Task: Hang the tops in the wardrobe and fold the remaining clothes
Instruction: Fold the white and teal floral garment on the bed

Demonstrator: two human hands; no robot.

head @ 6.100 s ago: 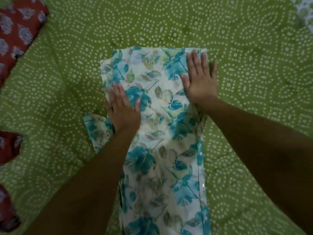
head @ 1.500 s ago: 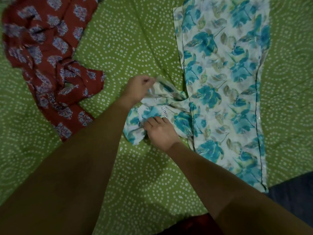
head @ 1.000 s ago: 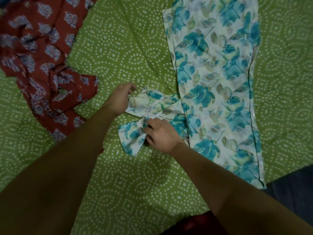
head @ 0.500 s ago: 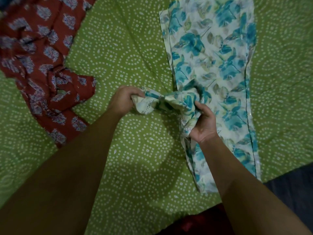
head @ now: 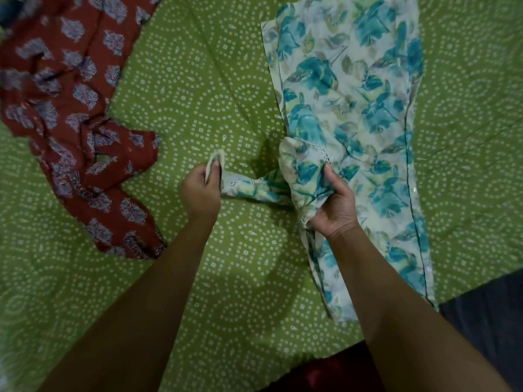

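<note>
While the floral top (head: 356, 114) lies mostly flat on the green sheet (head: 226, 80), at the right of the view, both hands hold its sleeve (head: 254, 188), which sticks out to the left. The left hand (head: 201, 190) pinches the sleeve end between thumb and fingers, and a small piece of cloth shows above the thumb. The right hand (head: 334, 205) grips a bunch of the same cloth where the sleeve meets the body of the top, with the fingers curled around it and the palm turned up. Between the two hands the sleeve is twisted, and its lace trim is visible. The lower part of the top hangs down under the right wrist and rests on the sheet. A red top (head: 73, 123) with blue-grey print lies crumpled on the sheet at the left, well apart from the floral top.
</note>
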